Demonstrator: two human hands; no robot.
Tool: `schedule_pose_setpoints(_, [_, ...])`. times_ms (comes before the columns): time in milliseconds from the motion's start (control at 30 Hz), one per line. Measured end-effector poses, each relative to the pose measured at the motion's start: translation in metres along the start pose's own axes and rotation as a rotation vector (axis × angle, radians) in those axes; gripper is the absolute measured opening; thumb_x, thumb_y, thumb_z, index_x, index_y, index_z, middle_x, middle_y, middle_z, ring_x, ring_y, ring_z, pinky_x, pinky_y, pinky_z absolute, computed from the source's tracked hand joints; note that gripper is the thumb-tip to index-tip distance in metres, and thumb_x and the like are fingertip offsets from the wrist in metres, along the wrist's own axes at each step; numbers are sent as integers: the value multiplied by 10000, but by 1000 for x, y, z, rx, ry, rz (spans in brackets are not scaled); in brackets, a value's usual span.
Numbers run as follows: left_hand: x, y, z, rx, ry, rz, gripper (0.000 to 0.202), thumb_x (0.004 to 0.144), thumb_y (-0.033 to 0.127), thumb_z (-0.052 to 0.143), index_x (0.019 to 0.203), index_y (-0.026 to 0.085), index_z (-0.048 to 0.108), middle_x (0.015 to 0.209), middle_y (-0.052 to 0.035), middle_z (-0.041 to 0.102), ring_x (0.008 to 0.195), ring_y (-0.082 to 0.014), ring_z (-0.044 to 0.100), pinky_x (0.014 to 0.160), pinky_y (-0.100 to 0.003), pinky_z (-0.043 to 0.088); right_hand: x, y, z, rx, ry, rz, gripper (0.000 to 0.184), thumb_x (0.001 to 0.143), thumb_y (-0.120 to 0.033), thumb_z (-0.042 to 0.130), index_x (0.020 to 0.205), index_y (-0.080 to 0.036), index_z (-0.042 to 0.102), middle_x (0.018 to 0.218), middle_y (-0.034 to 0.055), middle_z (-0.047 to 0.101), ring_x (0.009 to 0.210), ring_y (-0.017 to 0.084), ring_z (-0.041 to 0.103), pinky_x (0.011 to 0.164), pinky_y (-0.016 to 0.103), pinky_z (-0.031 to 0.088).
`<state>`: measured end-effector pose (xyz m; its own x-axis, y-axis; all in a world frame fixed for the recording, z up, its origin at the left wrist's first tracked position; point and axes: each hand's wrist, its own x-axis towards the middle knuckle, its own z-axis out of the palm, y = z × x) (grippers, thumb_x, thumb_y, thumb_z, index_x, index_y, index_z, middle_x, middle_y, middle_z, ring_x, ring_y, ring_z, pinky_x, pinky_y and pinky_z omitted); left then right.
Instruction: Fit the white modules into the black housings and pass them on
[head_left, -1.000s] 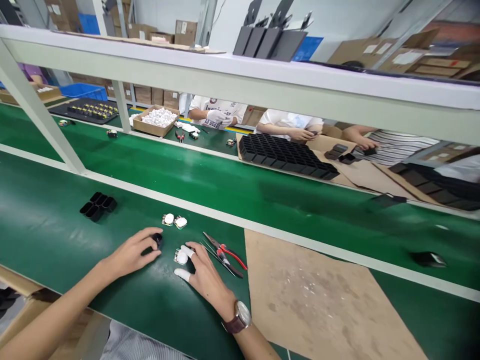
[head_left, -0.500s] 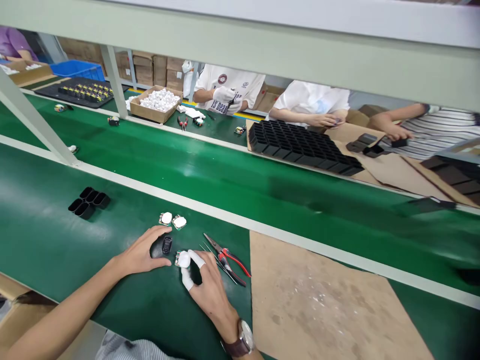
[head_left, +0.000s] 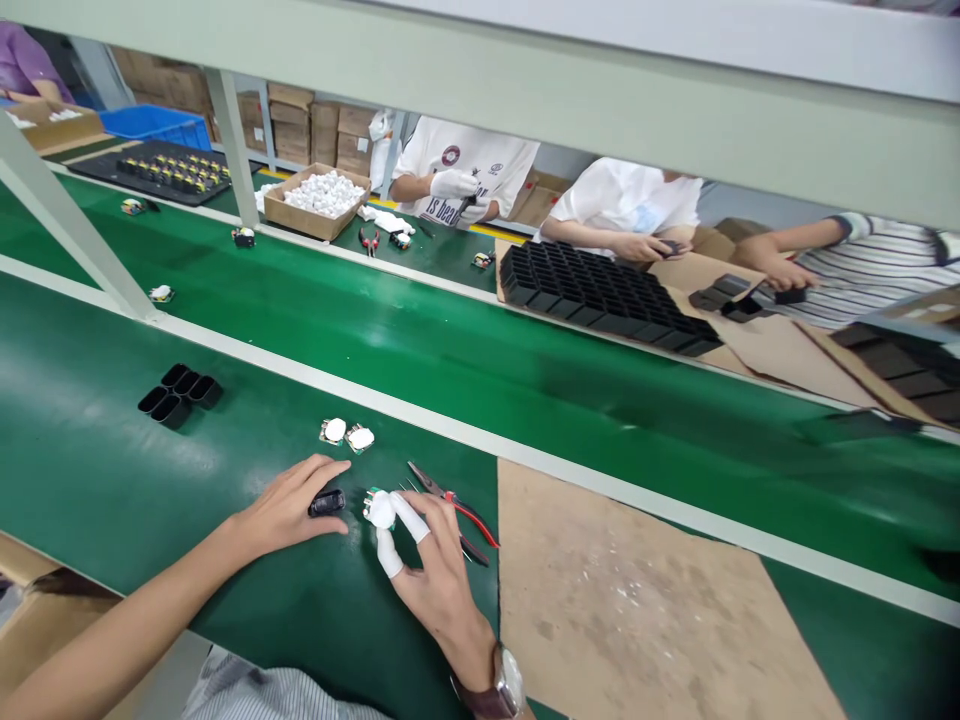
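My left hand (head_left: pixel 289 507) rests on the green bench and pinches a small black part (head_left: pixel 327 502) between thumb and fingers. My right hand (head_left: pixel 433 570), with white finger cots on thumb and forefinger, holds a small white-topped part (head_left: pixel 378 508) just to the right of the black one. The two parts are close together, a small gap between them. Two more white-topped parts (head_left: pixel 346 434) lie on the mat just beyond my hands. Red-handled pliers (head_left: pixel 454 503) lie right beside my right hand.
A small black tray with several cells (head_left: pixel 178 394) sits to the left. A brown cardboard sheet (head_left: pixel 645 610) covers the bench at right. Beyond the conveyor belt (head_left: pixel 420 335), other people work beside a large black cell tray (head_left: pixel 600 298) and a box of white parts (head_left: pixel 319 200).
My left hand has turned the black part onto its side. My right hand has lifted the white-topped part and brought it nearer the black one. The camera tipped down slightly.
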<state>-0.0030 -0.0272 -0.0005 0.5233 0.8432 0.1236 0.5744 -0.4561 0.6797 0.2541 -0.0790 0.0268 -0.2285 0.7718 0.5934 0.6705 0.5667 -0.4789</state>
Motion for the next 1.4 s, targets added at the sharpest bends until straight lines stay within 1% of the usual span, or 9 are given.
schedule_pose_setpoints(100, [1, 4, -14, -74, -126, 24, 948, 772, 477, 902, 1579, 343, 422, 1522, -121, 524, 1318, -349, 608, 1050, -452, 562, -3, 1, -5, 10, 9, 13, 583, 963, -103, 621, 1494, -308, 497, 1207, 107, 673, 1112, 283, 657, 946, 517, 566])
schedule_pose_setpoints(233, [9, 13, -20, -193, -297, 89, 563, 860, 385, 839, 1374, 315, 620, 1285, -76, 686, 1134, -295, 695, 970, -423, 585, -7, -3, -9, 52, -9, 24, 589, 962, -92, 622, 1497, -303, 491, 1218, 108, 665, 1117, 280, 650, 949, 511, 566])
schedule_pose_setpoints(300, [13, 17, -13, -198, -268, 106, 479, 898, 375, 807, 1337, 296, 633, 1235, -73, 694, 1121, -284, 678, 962, -420, 577, -10, -5, -9, 69, -27, 22, 611, 969, -104, 621, 1526, -295, 457, 1217, 111, 665, 1122, 283, 649, 944, 508, 575])
schedule_pose_setpoints(433, [16, 20, 7, -165, -142, 179, 585, 941, 351, 766, 1477, 309, 536, 1299, -104, 648, 1187, -292, 610, 1030, -466, 536, -17, -8, -8, 19, -67, 2, 697, 969, -102, 628, 1595, -261, 365, 1235, 130, 671, 1153, 304, 639, 939, 516, 589])
schedule_pose_setpoints(567, [12, 17, 18, -133, -99, 194, 655, 964, 342, 740, 1556, 336, 461, 1314, -101, 629, 1159, -276, 597, 1022, -453, 543, -21, -10, -9, -55, -97, -23, 708, 966, -95, 637, 1604, -217, 357, 1253, 148, 673, 1182, 318, 619, 961, 521, 589])
schedule_pose_setpoints(767, [9, 14, 21, -98, -67, 227, 632, 997, 311, 691, 1574, 306, 433, 1308, -115, 627, 1137, -270, 593, 1012, -450, 549, -15, -17, -9, -108, -172, -27, 688, 1001, -118, 581, 1622, -198, 296, 1255, 156, 664, 1140, 308, 624, 950, 501, 595])
schedule_pose_setpoints(933, [10, 14, 22, -72, -78, 237, 628, 997, 227, 672, 1568, 268, 414, 1311, -123, 580, 1165, -273, 539, 1010, -453, 540, -7, -20, -9, -158, -209, -38, 648, 1004, -114, 566, 1601, -126, 315, 1195, 157, 665, 1080, 298, 614, 906, 462, 604])
schedule_pose_setpoints(1167, [10, 16, 21, -75, -112, 225, 629, 1003, 232, 665, 1572, 274, 400, 1286, -116, 554, 1144, -275, 513, 1001, -457, 530, -3, -21, -8, -198, -283, -46, 597, 1021, -120, 527, 1587, -104, 338, 1194, 165, 663, 1071, 307, 598, 909, 473, 591])
schedule_pose_setpoints(1400, [11, 17, 18, -102, -115, 198, 602, 995, 258, 685, 1546, 268, 440, 1249, -111, 561, 1129, -274, 517, 994, -447, 530, 8, -26, -13, -239, -306, -63, 625, 1047, -143, 492, 1627, -99, 265, 1156, 164, 674, 1056, 303, 612, 881, 460, 600])
